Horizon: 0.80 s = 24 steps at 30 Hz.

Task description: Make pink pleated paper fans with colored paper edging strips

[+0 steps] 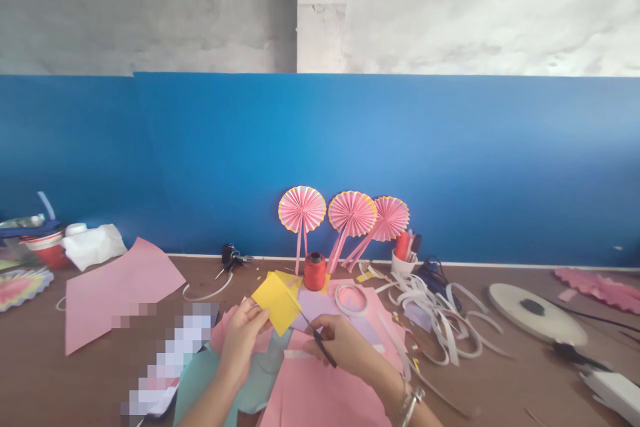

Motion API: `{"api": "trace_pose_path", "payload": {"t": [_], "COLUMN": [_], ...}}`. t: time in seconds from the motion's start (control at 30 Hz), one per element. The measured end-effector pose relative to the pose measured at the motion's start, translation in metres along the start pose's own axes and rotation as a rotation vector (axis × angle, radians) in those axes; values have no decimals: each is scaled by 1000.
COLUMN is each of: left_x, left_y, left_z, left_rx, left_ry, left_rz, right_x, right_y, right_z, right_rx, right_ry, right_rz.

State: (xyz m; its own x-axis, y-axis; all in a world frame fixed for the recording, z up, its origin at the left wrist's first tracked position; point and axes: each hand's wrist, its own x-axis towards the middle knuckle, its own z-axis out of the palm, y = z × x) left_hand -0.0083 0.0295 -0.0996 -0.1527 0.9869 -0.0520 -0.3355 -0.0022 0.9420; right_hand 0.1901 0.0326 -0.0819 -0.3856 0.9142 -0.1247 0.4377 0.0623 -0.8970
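My left hand (243,334) pinches the lower left corner of a yellow paper square (277,300) and holds it above the table. My right hand (341,341) grips scissors (314,337) whose blades reach up to the yellow square's right edge. Under both hands lie pink paper sheets (320,393) and a teal sheet (200,380).
Three pink paper fans (350,217) lean on the blue wall (450,160). An orange thread spool (315,271), a tape roll (350,298), white paper strips (440,320), a cup of pens (404,255), a large pink sheet (120,290), keys (230,257) and a white disc (535,313) lie on the brown table (500,387).
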Motion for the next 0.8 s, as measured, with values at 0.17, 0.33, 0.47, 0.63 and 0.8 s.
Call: {"api": "trace_pose_path", "payload": {"t": [0.17, 0.33, 0.47, 0.63, 0.8], "left_x": [-2, 0, 2, 0, 0], "left_y": [2, 0, -2, -2, -1], "left_z": [1, 0, -2, -2, -1], "left_rx": [-15, -22, -26, -25, -15], "left_ry": [-2, -5, -2, 9, 14], "left_rz": [-3, 0, 0, -1, -13], "right_x": [1, 1, 1, 3, 4], "right_y": [0, 2, 4, 4, 3], "right_z": [0, -1, -1, -1, -1], "right_rx": [0, 3, 14, 17, 32], "right_ry": [8, 9, 3, 7, 8], "right_rz": [2, -20, 6, 8, 18]}}
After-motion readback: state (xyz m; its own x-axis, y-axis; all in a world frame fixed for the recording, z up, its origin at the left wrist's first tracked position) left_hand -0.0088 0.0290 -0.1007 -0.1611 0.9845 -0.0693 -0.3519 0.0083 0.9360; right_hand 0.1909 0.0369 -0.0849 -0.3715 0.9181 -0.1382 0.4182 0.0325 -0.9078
